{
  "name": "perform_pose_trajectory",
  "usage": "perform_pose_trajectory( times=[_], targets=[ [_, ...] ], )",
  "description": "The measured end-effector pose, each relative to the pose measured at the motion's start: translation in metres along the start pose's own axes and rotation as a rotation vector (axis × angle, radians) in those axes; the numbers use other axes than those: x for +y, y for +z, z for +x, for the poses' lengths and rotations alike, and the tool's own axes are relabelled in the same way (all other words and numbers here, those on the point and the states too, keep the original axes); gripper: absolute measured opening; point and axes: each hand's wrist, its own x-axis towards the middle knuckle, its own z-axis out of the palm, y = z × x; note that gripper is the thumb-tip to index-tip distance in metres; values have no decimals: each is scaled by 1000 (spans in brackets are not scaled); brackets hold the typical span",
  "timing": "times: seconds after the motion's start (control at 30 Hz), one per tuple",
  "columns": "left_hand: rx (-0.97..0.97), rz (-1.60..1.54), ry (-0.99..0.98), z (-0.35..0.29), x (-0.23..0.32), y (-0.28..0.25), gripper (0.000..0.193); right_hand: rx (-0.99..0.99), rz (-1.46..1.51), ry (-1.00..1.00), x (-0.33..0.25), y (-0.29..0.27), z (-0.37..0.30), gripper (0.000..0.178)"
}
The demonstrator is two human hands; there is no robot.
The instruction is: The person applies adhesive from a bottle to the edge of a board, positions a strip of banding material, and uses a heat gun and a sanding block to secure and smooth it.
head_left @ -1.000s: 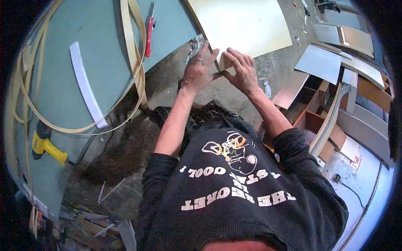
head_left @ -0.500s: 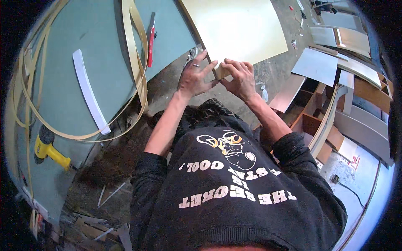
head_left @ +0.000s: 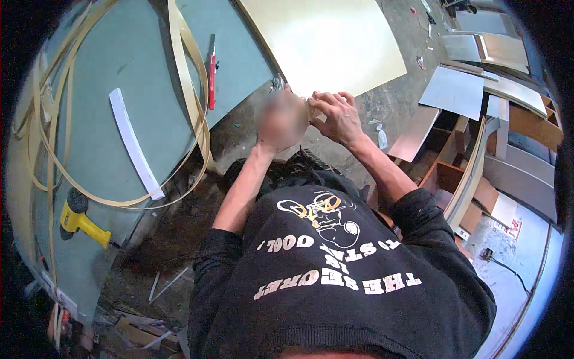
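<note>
A large cream panel (head_left: 332,45) lies ahead of me, its near corner between my two hands. My right hand (head_left: 338,116) is closed at that corner, thumb below and bent fingers against the panel's edge. Close beside it on the left, my left hand (head_left: 281,122) is smeared by blur, so its fingers do not show. Whether a thin strip lies at the corner cannot be made out. To the left, a red utility knife (head_left: 212,81) with its blade out rests on a grey-green board (head_left: 143,54).
Loops of cream edge banding (head_left: 190,72) cross the board and overhang its edge. A white strip (head_left: 134,143) and a yellow-and-black heat gun (head_left: 81,220) lie there too. On the right are stacked panels (head_left: 452,93) and a cabinet frame (head_left: 448,170). Offcuts (head_left: 143,335) litter the floor.
My hands have shifted slightly down in the picture at the panel's corner, and the left has come closer to the right. The whole view has tilted a little.
</note>
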Motion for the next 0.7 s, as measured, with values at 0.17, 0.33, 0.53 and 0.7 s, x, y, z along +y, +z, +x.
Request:
perform_pose_trajectory(
  times=[0.17, 0.33, 0.53, 0.7],
  targets=[
    [-71, 4, 3, 4, 7, -15, 73, -10, 69, -82, 14, -9, 1, 46],
    [-48, 150, -80, 8, 27, -8, 70, 67, 77, -103, 23, 2, -6, 45],
    [9, 330, 8, 6, 28, -2, 58, -17, 70, -212, 37, -5, 0, 28],
    [-56, 336, -37, 9, 39, -7, 60, -99, 227, -241, 57, -8, -1, 44]
  ],
)
